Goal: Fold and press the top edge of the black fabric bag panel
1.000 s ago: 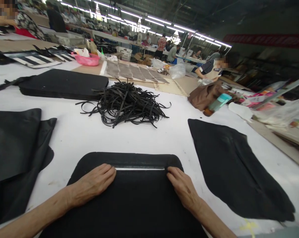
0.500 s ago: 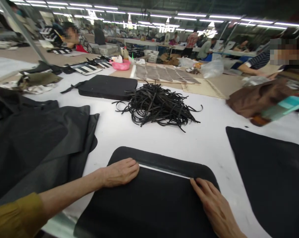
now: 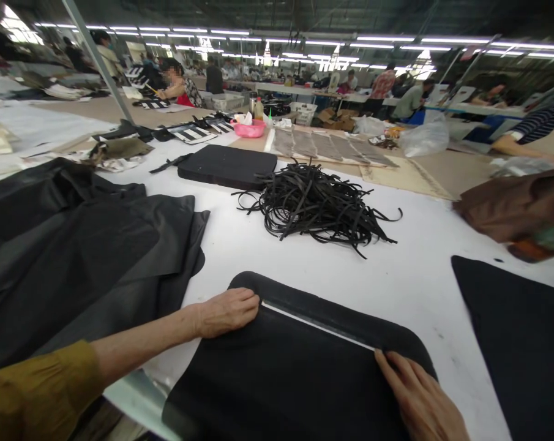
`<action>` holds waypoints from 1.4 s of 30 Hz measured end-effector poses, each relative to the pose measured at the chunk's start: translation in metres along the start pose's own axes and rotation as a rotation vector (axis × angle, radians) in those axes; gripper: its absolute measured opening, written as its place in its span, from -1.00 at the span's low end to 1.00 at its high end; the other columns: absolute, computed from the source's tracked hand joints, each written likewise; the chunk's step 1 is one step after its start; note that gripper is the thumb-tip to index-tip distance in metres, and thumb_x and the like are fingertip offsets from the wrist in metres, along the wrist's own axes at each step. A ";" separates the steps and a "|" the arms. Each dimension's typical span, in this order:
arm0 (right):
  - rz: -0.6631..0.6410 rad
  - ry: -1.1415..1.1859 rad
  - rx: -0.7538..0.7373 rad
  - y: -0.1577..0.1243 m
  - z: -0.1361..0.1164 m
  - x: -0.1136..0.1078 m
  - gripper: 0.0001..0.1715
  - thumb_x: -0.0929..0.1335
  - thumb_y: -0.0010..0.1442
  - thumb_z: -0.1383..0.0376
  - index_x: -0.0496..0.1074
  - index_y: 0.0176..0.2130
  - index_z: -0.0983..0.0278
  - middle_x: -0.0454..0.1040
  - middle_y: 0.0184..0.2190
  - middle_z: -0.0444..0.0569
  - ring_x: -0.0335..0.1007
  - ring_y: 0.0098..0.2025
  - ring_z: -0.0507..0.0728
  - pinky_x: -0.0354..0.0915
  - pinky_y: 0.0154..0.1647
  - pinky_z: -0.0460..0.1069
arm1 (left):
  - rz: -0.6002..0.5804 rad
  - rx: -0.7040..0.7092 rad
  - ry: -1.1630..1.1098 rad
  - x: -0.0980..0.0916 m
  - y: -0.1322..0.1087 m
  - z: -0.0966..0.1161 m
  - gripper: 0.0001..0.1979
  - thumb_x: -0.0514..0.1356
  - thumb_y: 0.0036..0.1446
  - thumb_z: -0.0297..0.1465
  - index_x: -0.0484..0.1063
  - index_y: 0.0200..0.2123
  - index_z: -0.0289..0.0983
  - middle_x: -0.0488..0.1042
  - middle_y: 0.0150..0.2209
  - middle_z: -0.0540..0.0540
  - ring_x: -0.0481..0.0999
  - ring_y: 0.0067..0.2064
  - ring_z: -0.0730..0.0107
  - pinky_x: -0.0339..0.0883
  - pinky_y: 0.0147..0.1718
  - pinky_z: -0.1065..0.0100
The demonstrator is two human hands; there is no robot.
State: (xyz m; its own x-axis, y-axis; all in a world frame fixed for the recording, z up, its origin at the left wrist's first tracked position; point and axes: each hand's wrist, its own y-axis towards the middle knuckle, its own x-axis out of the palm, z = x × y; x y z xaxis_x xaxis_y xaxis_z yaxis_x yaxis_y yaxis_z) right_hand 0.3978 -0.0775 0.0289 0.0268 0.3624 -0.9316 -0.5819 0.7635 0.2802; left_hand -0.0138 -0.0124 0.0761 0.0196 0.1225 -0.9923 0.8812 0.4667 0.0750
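A black rounded panel [image 3: 299, 373] lies on the white table [image 3: 419, 282] right in front of me, with a folded far edge and a thin pale strip [image 3: 318, 326] showing along the fold. My left hand [image 3: 226, 311] rests palm down at the left end of that fold, fingers together and flat on the material. At the fold's right end my right hand [image 3: 419, 398] presses down, fingers stretched out. Neither hand grips anything.
A heap of black straps [image 3: 318, 208] lies beyond the panel. Dark fabric sheets [image 3: 74, 245] are piled at the left, another black piece [image 3: 520, 337] at the right. A black pad [image 3: 226, 165], a pink bowl [image 3: 249, 128] and brown bag [image 3: 515, 205] sit farther off. People work at distant tables.
My view has swung to the left, so the panel and straps now sit further right in the picture. Both hands stay at the ends of the fold.
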 end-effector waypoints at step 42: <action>-0.123 0.224 -0.055 0.169 -0.144 -0.011 -0.45 0.23 0.06 0.52 0.19 0.07 0.32 0.33 -0.16 0.08 0.21 -0.21 0.23 0.24 -0.29 0.12 | -0.033 -0.451 -0.203 0.010 0.009 0.005 -0.49 0.25 0.02 -0.28 0.22 0.05 -0.20 0.13 0.16 -0.19 0.18 0.11 0.06 0.13 0.04 0.09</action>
State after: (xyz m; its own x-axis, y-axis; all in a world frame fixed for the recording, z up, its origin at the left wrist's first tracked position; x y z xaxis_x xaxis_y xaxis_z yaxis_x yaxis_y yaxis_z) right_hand 0.1822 -0.0290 0.0536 -0.0770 0.1359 -0.9877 -0.6287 0.7623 0.1539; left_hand -0.0033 -0.0118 0.0665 0.1261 -0.0506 -0.9907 0.5917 0.8055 0.0341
